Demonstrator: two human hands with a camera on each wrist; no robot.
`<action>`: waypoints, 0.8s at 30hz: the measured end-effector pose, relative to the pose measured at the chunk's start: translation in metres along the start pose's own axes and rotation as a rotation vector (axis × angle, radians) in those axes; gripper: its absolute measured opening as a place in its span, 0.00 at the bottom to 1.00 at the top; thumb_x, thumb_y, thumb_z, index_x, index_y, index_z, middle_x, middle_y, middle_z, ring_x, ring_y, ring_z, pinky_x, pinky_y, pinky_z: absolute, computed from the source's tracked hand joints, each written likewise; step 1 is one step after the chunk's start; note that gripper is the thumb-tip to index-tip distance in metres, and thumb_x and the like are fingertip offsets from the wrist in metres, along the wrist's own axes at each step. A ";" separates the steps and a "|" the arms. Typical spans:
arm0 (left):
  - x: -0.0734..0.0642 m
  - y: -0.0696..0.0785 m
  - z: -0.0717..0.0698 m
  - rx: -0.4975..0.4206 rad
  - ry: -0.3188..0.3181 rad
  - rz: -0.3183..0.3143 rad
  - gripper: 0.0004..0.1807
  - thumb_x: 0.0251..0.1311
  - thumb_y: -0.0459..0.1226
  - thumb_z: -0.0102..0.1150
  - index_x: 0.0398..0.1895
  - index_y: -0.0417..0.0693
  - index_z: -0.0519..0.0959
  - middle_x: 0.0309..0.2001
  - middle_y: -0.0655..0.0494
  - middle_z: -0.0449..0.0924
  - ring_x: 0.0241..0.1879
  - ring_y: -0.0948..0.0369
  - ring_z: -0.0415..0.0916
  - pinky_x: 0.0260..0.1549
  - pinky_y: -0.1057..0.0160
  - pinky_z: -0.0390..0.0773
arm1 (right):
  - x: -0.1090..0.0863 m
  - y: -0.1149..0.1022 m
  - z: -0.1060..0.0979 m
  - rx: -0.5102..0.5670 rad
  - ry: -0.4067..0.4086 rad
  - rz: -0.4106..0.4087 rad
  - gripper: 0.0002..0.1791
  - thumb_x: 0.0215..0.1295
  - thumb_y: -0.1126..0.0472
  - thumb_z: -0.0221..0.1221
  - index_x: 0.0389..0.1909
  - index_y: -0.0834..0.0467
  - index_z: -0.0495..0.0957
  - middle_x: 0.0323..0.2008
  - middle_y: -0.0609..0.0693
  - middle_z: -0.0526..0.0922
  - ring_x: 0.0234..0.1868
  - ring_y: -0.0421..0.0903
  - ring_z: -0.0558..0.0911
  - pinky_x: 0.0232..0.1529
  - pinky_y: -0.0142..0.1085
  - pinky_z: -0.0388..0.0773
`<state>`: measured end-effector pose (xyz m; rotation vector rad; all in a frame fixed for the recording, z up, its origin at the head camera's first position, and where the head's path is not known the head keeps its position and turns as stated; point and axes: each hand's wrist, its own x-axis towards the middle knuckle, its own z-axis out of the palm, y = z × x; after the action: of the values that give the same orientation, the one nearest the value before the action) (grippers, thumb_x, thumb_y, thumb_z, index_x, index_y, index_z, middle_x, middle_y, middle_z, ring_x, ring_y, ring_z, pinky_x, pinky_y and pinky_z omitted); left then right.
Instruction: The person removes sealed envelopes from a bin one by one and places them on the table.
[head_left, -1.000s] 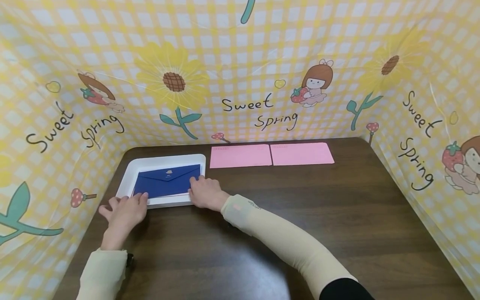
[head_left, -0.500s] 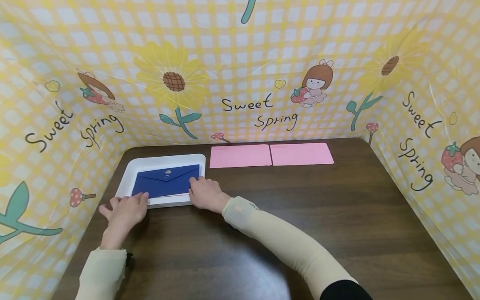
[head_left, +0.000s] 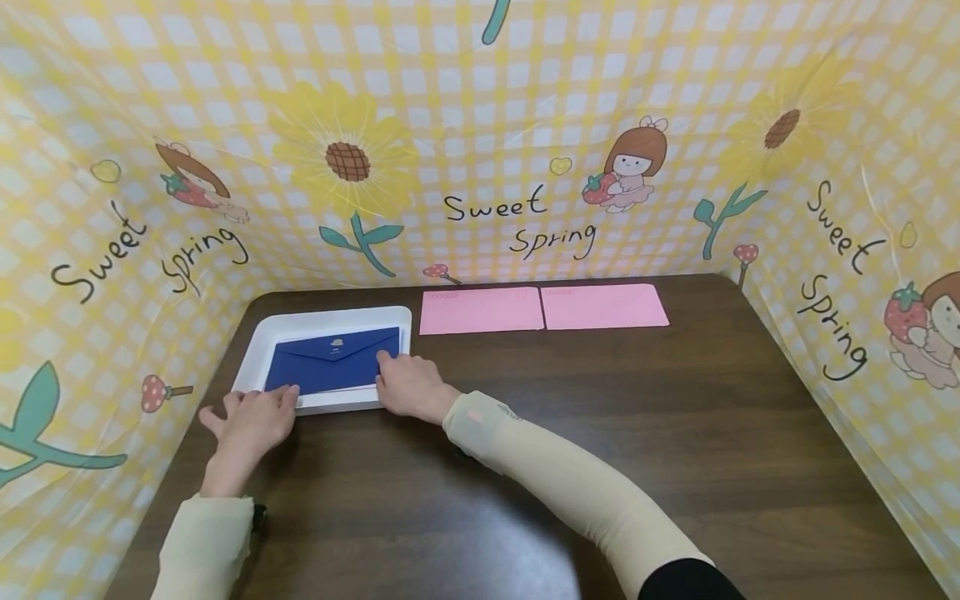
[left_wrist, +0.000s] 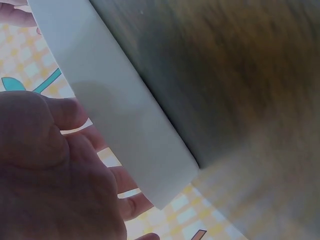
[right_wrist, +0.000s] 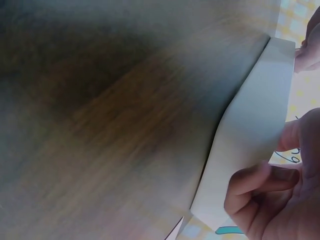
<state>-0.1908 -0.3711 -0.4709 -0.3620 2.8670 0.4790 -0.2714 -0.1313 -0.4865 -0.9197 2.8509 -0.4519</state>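
Observation:
In the head view a navy blue envelope (head_left: 330, 361), its pointed flap facing up with a small gold mark, lies in a shallow white tray (head_left: 251, 357) at the table's left. A thin pale edge shows along its near side. My left hand (head_left: 253, 423) reaches over the tray's near left rim, fingertips at the envelope's near left corner. At the other end, my right hand (head_left: 408, 386) has its index finger on the envelope's right edge. The right wrist view shows other fingers (right_wrist: 245, 192) bent against the tray's outer wall. The rim hides the left fingertips in the left wrist view.
Two pink envelopes (head_left: 480, 312) lie side by side along the back of the dark wooden table (head_left: 570, 417), right of the tray. Yellow checked cloth (head_left: 480, 150) hangs as walls at the back and both sides.
The blue envelope has shifted very slightly left in the tray, and the pale edge below it looks narrower at the left. Both hands stay in nearly the same places.

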 end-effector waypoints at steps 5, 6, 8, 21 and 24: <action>0.001 0.000 0.000 -0.005 0.000 0.003 0.40 0.83 0.56 0.27 0.71 0.29 0.69 0.70 0.20 0.63 0.66 0.18 0.45 0.56 0.14 0.27 | -0.001 0.000 0.000 0.020 -0.003 0.007 0.21 0.82 0.52 0.51 0.68 0.57 0.74 0.48 0.52 0.87 0.33 0.43 0.82 0.29 0.39 0.81; 0.001 0.000 0.001 -0.006 0.002 0.004 0.40 0.83 0.56 0.28 0.71 0.29 0.70 0.70 0.20 0.63 0.66 0.18 0.45 0.56 0.14 0.27 | -0.001 0.000 0.000 0.025 -0.005 0.008 0.22 0.82 0.52 0.51 0.69 0.57 0.74 0.49 0.52 0.87 0.34 0.43 0.82 0.29 0.39 0.81; 0.001 0.000 0.001 -0.010 0.005 0.007 0.40 0.83 0.56 0.28 0.71 0.29 0.70 0.70 0.20 0.63 0.66 0.18 0.45 0.56 0.14 0.27 | -0.002 -0.001 0.000 0.031 -0.007 0.011 0.23 0.82 0.52 0.51 0.70 0.57 0.73 0.51 0.52 0.87 0.35 0.43 0.83 0.30 0.39 0.81; 0.004 0.000 0.001 -0.019 0.029 0.008 0.40 0.83 0.56 0.28 0.70 0.29 0.70 0.69 0.19 0.63 0.66 0.17 0.46 0.56 0.14 0.27 | -0.004 -0.001 -0.002 0.086 -0.002 0.023 0.25 0.82 0.53 0.51 0.74 0.57 0.71 0.58 0.53 0.85 0.41 0.43 0.84 0.35 0.40 0.83; 0.004 0.001 0.000 -0.022 0.061 -0.003 0.37 0.83 0.55 0.32 0.69 0.29 0.70 0.68 0.18 0.64 0.65 0.17 0.47 0.57 0.14 0.29 | -0.005 0.000 -0.001 0.091 0.002 0.028 0.25 0.82 0.53 0.51 0.74 0.57 0.71 0.58 0.53 0.85 0.43 0.44 0.84 0.37 0.41 0.83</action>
<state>-0.1950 -0.3707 -0.4716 -0.3908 2.9214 0.5077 -0.2680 -0.1281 -0.4852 -0.8632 2.8148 -0.5752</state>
